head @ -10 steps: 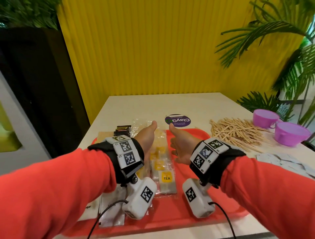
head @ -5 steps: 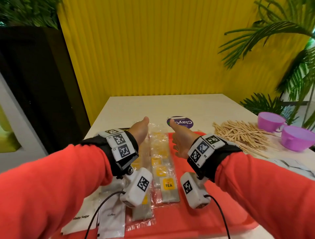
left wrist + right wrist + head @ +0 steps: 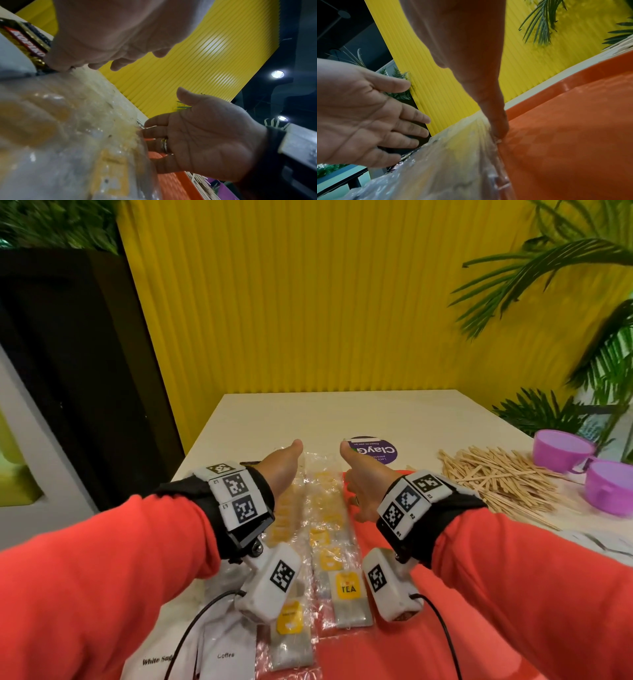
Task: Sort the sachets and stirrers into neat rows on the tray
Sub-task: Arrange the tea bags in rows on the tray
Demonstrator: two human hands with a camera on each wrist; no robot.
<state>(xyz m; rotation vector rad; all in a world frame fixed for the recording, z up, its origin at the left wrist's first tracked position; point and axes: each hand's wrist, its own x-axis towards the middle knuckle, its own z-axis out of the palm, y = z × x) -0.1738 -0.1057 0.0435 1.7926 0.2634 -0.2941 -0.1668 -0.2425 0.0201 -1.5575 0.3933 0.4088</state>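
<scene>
Both palms face each other with fingers straight, bracketing two rows of clear-wrapped tea sachets (image 3: 337, 570) that run from the near edge to the far edge of the red tray (image 3: 428, 642) — left hand (image 3: 281, 470) along the left row, right hand (image 3: 364, 487) touching the right row's side. The wooden stirrers (image 3: 496, 477) lie heaped on the table (image 3: 342, 412), off the tray's right edge.
</scene>
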